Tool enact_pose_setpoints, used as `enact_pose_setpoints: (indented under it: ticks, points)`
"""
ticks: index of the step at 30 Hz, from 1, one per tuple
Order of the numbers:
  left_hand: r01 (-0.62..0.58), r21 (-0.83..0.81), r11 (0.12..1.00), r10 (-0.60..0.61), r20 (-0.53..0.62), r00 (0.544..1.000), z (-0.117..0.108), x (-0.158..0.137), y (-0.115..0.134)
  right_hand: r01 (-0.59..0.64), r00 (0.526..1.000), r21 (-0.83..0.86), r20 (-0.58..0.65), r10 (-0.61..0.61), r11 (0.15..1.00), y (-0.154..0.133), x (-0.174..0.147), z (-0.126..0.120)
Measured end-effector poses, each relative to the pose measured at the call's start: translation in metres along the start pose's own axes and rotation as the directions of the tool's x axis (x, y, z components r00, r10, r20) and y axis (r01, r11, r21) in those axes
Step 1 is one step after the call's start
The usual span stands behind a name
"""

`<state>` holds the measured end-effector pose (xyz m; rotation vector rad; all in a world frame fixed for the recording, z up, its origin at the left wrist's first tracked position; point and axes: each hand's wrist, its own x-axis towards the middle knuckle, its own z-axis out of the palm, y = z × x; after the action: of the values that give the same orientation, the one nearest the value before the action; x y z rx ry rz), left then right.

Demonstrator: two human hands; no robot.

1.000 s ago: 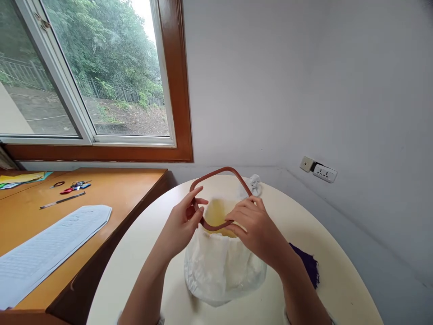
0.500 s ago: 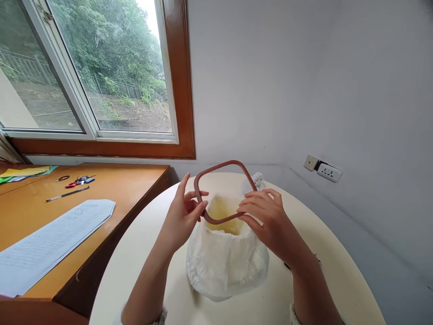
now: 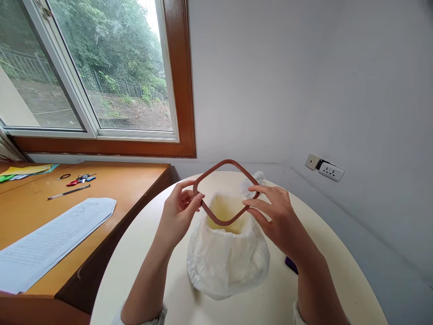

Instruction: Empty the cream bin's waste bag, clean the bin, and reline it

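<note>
A brown rounded-square ring [image 3: 226, 223] is held up between my two hands, one corner pointing down. My left hand [image 3: 179, 210] pinches its left corner between thumb and fingers. On the opposite side, the fingers and thumb of my right hand [image 3: 272, 207] grip the right corner. Below and behind the ring stands a bin, lined with a white plastic bag [image 3: 226, 262] that is folded out over its rim and hangs loosely round the sides. Its yellowish inside shows through the ring. The ring is above the bag's mouth; whether they touch I cannot tell.
The bin stands on a round white table [image 3: 135, 262]. A crumpled clear bag [image 3: 259, 177] lies behind it, and a dark object [image 3: 291, 265] lies by my right forearm. On the wooden desk [image 3: 135, 176] at left are papers [image 3: 64, 239], a pen [image 3: 69, 192] and scissors [image 3: 81, 179].
The ring has turned so that a corner now points down. My right hand has shifted slightly right and my left hand slightly left, both still gripping it.
</note>
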<state>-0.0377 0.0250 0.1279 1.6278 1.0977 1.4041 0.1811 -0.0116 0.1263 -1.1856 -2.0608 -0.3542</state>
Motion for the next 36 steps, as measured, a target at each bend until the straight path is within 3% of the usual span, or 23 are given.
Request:
enact_pose_setpoints:
  ticks: [7,16,23,36]
  points:
    - [0.007,0.092,0.996,0.0,-0.078,0.997,-0.011,0.004,-0.009,-0.035,0.999,0.008,-0.008,0.035,0.999,0.002,-0.001,-0.002]
    - [0.023,0.346,0.938,-0.053,0.078,0.996,-0.006,0.003,-0.013,-0.116,0.981,0.049,0.164,0.106,0.992,0.018,-0.003,0.009]
    - [0.04,0.479,0.877,-0.165,0.222,0.961,0.006,-0.001,-0.014,-0.187,0.945,0.031,0.279,0.171,0.982,0.032,-0.005,0.017]
    - [0.043,0.533,0.845,-0.164,0.182,0.97,0.009,0.001,-0.025,-0.22,0.891,-0.01,0.406,0.205,0.976,0.025,-0.009,0.017]
